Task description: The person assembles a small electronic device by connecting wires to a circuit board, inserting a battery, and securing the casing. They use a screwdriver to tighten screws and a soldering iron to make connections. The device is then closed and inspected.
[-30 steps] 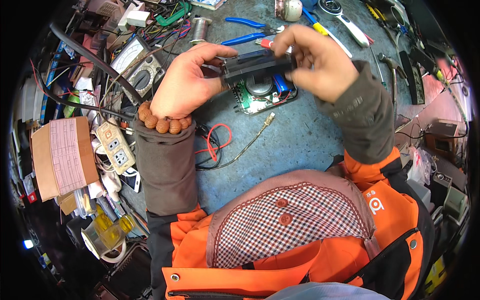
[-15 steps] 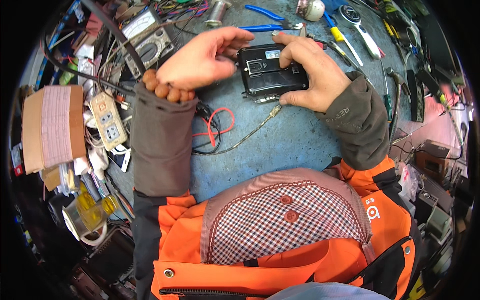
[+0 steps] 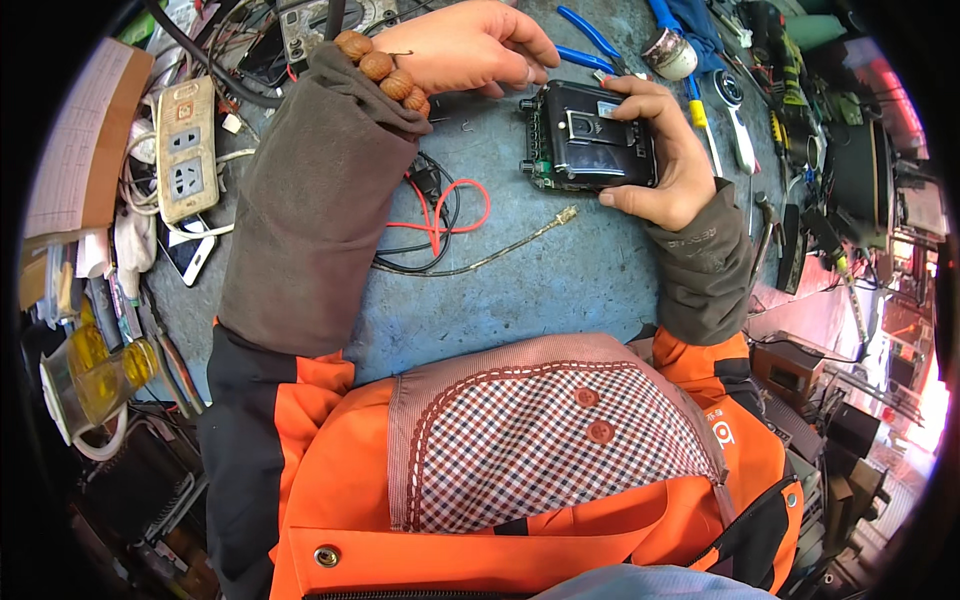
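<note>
Two hands work one black device: half a second ago we held it up, now it lies flat near the bench's far edge. Our right hand clamps its side; our left hand, fingers loosely curled, touches its corner.

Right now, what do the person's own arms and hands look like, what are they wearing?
Both hands are bare, no gloves. The left hand has a string of round brown wooden beads around the wrist. Both forearms wear loose grey-brown sleeves; the right hand's cuff carries small pale lettering. Above them, the jacket's upper sleeves are orange with black panels.
</note>
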`<state>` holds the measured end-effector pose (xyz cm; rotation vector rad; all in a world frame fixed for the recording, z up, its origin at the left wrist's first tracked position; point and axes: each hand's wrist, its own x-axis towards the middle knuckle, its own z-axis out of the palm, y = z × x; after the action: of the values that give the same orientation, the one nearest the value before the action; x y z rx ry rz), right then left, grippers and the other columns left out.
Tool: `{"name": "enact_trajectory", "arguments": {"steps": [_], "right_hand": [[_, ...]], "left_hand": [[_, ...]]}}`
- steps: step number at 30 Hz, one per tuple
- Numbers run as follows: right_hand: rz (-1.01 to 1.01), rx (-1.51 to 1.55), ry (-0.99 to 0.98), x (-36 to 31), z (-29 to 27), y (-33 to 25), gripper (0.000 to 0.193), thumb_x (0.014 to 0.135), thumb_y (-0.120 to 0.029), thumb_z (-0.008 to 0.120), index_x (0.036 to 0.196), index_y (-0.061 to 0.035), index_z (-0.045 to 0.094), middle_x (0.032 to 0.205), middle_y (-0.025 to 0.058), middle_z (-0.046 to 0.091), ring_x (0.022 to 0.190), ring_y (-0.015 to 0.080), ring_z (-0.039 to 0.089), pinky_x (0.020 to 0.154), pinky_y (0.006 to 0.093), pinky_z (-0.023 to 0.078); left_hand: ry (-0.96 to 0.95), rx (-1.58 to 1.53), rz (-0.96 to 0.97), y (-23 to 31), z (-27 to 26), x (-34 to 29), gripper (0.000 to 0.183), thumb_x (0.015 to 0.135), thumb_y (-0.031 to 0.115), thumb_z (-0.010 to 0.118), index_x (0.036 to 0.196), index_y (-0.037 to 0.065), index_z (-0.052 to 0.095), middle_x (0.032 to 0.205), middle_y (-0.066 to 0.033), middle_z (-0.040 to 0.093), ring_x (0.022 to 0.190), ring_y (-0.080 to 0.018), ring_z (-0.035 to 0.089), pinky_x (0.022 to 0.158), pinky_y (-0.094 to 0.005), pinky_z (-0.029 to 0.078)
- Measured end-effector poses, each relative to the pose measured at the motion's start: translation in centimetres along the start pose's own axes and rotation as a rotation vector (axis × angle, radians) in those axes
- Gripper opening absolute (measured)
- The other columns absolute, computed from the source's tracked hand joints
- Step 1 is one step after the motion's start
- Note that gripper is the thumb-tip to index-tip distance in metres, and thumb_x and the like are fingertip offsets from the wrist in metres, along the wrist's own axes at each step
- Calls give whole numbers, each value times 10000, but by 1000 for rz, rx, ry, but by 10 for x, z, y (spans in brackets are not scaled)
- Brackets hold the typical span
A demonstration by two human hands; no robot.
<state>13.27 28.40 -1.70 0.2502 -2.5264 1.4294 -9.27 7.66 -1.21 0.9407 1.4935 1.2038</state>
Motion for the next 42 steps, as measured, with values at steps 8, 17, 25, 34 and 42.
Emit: {"name": "enact_trajectory", "arguments": {"steps": [8, 17, 25, 34, 42], "right_hand": [[-13, -280, -50, 3, 3, -17, 807, 563, -117, 917, 1327, -57, 662, 1486, 191, 530, 1406, 368, 514, 1190, 455, 406], [-4, -334, -111, 2, -3, -18, 836, 593, -124, 900, 1386, -41, 649, 1524, 199, 527, 1445, 371, 488, 1238, 471, 341], [-29, -345, -125, 4, -1, -24, 832, 589, -102, 906, 1389, -80, 678, 1470, 213, 520, 1395, 390, 517, 1180, 456, 419], [-33, -393, -132, 5, 1, -27, 808, 615, -109, 895, 1396, -105, 686, 1468, 213, 520, 1383, 399, 519, 1176, 459, 420], [-43, -394, -146, 3, -2, -23, 844, 643, -125, 890, 1450, -129, 644, 1503, 190, 517, 1396, 403, 509, 1175, 464, 416]], "left_hand": [[-37, 214, 1, 13, 6, -4, 275, 976, 201, 744, 1116, -33, 782, 881, -30, 741, 778, -100, 626, 701, -283, 514], [-21, 358, 38, 13, 8, 0, 323, 958, 272, 763, 1073, -29, 794, 899, -69, 776, 813, -132, 660, 769, -324, 541], [-27, 398, 47, 27, 8, -12, 318, 946, 285, 767, 1030, -20, 803, 851, -81, 772, 788, -139, 661, 760, -333, 542], [13, 418, 43, 18, 9, -3, 314, 937, 277, 767, 1025, -22, 803, 839, -84, 769, 772, -143, 657, 745, -331, 539], [49, 417, -37, 25, 16, -6, 318, 956, 267, 742, 1044, -35, 796, 791, -67, 728, 720, -133, 618, 677, -323, 508]]}}
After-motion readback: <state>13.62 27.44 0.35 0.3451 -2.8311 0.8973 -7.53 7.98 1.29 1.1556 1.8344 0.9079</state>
